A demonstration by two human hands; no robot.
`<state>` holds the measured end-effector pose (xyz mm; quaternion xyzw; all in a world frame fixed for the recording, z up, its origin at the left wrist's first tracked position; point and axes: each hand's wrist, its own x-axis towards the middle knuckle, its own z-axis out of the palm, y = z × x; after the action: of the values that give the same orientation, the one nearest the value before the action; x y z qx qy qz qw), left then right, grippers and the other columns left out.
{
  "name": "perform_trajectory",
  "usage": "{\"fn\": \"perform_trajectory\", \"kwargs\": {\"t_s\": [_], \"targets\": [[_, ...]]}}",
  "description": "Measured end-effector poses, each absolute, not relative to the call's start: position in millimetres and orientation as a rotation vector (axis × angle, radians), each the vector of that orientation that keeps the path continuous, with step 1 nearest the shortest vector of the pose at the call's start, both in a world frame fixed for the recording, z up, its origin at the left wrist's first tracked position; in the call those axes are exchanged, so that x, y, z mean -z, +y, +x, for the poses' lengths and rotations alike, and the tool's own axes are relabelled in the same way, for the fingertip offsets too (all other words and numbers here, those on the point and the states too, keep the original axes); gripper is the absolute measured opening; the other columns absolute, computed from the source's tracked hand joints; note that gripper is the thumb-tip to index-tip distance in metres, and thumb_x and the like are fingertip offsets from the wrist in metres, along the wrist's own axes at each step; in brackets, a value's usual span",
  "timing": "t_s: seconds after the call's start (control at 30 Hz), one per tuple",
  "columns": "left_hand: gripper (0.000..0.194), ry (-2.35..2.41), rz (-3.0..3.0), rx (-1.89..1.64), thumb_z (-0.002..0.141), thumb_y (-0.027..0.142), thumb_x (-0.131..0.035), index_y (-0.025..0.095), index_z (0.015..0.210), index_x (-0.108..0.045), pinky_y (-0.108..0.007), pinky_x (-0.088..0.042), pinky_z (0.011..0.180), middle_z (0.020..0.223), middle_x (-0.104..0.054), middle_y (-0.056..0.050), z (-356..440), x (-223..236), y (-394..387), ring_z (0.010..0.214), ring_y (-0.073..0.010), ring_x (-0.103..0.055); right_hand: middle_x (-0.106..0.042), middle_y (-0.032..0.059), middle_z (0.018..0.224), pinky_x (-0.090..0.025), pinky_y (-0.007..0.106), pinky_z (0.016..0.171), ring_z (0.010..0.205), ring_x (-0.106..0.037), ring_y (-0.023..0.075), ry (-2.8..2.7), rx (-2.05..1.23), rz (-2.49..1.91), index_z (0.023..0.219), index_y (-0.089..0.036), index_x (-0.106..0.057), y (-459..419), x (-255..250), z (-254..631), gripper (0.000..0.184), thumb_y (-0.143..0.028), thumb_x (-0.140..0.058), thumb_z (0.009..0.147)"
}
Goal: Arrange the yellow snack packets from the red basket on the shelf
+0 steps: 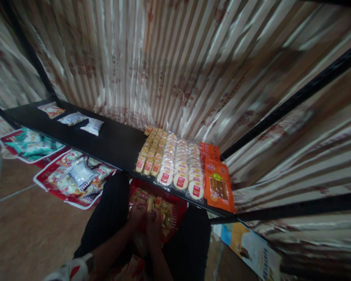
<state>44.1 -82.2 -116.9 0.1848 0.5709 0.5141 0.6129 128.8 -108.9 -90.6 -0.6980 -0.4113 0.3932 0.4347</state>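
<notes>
My left hand [137, 212] and my right hand [154, 225] are close together over a red bag [179, 210] between my knees. Fingers of both are closed around a small golden wrapped snack [150, 203], held upright. More wrapped snacks of the same kind [166, 212] fill the bag below. Just beyond, on a black shelf [117, 150], stand rows of the golden snacks [150, 150]. Beside these are rows of round white crackers in clear wrappers [180, 164]. Dim light and small size hide the finger details.
Orange snack pouches [219, 183] lie at the shelf's right end, and three small packets [93, 125] toward its left. Two red bags of packets [76, 177] [32, 144] sit on the tiled floor [23, 226]. Black frame posts and a striped curtain [163, 58] enclose the shelf.
</notes>
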Motion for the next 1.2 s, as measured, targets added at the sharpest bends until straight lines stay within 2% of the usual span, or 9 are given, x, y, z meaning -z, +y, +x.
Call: {"fn": "perform_trajectory", "kwargs": {"t_s": [0.2, 0.43, 0.63, 0.77, 0.93, 1.2], "targets": [[0.026, 1.263, 0.402, -1.203, 0.05, 0.021, -0.07, 0.015, 0.073, -0.061, -0.029, -0.049, 0.07, 0.072, -0.067, -0.005, 40, 101, -75, 0.07, -0.017, -0.062, -0.07, 0.0099, 0.093, -0.051, 0.034, 0.076, 0.085, -0.066, 0.0224, -0.996, -0.956, -1.688, 0.091, -0.022, -0.062, -109, 82, 129, 0.03, -0.043, -0.05, 0.073], [0.025, 1.384, 0.503, -1.209, 0.051, 0.03, -0.069, 0.014, 0.07, -0.063, -0.028, -0.047, 0.061, 0.065, -0.066, -0.005, 39, 74, -76, 0.061, -0.0169, -0.06, -0.07, 0.0093, 0.099, -0.052, 0.033, 0.079, 0.09, -0.067, 0.022, -0.924, -0.994, -1.617, 0.092, -0.023, -0.06, -113, 68, 123, 0.029, -0.042, -0.052, 0.072], [0.026, 1.451, 0.566, -1.293, 0.056, 0.037, -0.065, 0.018, 0.074, -0.062, -0.032, -0.05, 0.066, 0.071, -0.068, -0.008, 43, 50, -79, 0.069, -0.0229, -0.064, -0.071, 0.0088, 0.097, -0.055, 0.032, 0.077, 0.088, -0.068, 0.0221, -0.893, -1.061, -1.484, 0.094, -0.023, -0.059, -111, 50, 116, 0.029, -0.04, -0.057, 0.071], [0.024, 1.488, 0.617, -1.366, 0.058, 0.035, -0.063, 0.019, 0.076, -0.062, -0.031, -0.051, 0.069, 0.079, -0.068, -0.008, 39, 32, -74, 0.075, -0.0226, -0.064, -0.07, 0.0085, 0.099, -0.055, 0.032, 0.077, 0.09, -0.068, 0.0217, -0.925, -1.074, -1.447, 0.096, -0.022, -0.057, -99, 41, 110, 0.029, -0.037, -0.057, 0.07], [0.03, 1.466, 0.552, -1.463, 0.061, 0.036, -0.06, 0.018, 0.086, -0.059, -0.029, -0.052, 0.064, 0.085, -0.066, -0.008, 27, 11, -61, 0.074, -0.0213, -0.064, -0.068, 0.0084, 0.099, -0.055, 0.032, 0.073, 0.086, -0.067, 0.0214, -1.052, -1.106, -1.347, 0.1, -0.021, -0.055, -78, 20, 94, 0.032, -0.037, -0.055, 0.073], [0.033, 1.491, 0.546, -1.569, 0.065, 0.036, -0.06, 0.017, 0.093, -0.056, -0.03, -0.052, 0.069, 0.088, -0.064, -0.008, 0, -10, -27, 0.077, -0.0202, -0.064, -0.065, 0.0042, 0.089, -0.051, 0.027, 0.069, 0.077, -0.063, 0.0181, -1.3, -0.864, -1.476, 0.097, -0.022, -0.061, -42, -16, 68, 0.025, -0.036, -0.055, 0.078]]}}
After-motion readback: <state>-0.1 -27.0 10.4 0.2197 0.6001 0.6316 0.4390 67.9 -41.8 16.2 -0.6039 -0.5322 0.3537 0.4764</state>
